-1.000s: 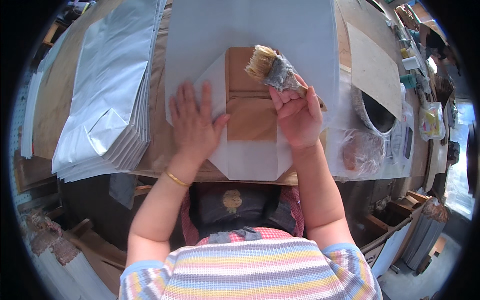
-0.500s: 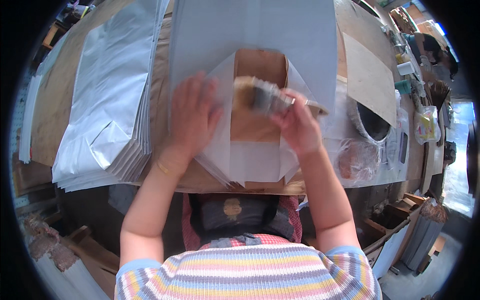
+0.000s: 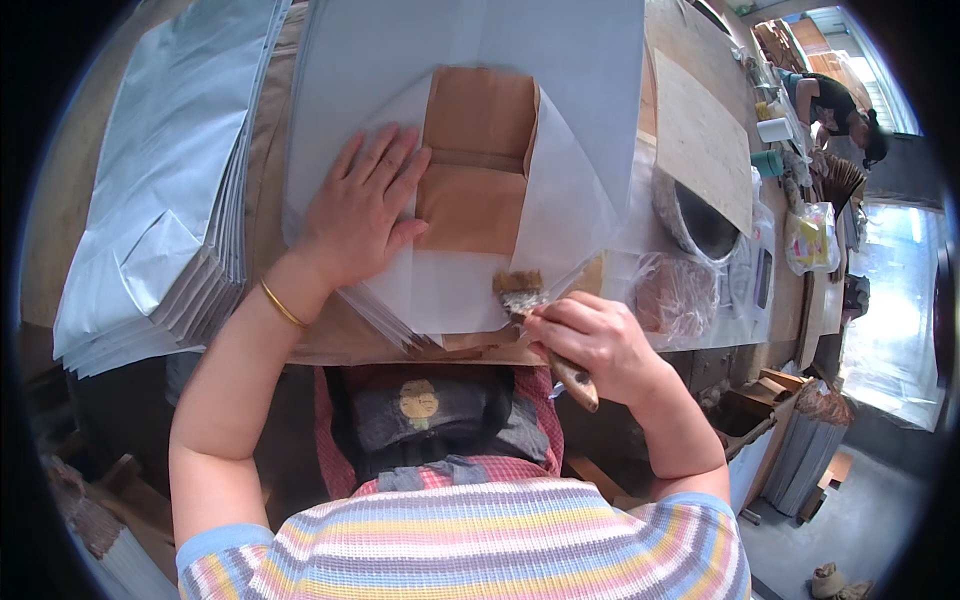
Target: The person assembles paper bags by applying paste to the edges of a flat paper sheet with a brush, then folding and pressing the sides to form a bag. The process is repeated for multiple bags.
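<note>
A wide paintbrush with a wooden handle is gripped in my right hand. Its bristles rest on the lower right part of a folded white paper bag bottom. Brown paper shows as a panel in the middle of that opened fold, with white flaps to either side. My left hand lies flat with fingers spread on the left flap, beside the brown panel. Beneath the top bag, the fanned edges of several more white bags stick out toward me.
To the left lies a stack of silvery white bags with folded ends. On the right a board partly covers a dark round tub, near a clear plastic bag. Another person bends over at the far right.
The brush in my right hand has swept from over the brown panel down toward me, to the bag's lower right. My left hand has settled flat. The whole view has shifted somewhat.
</note>
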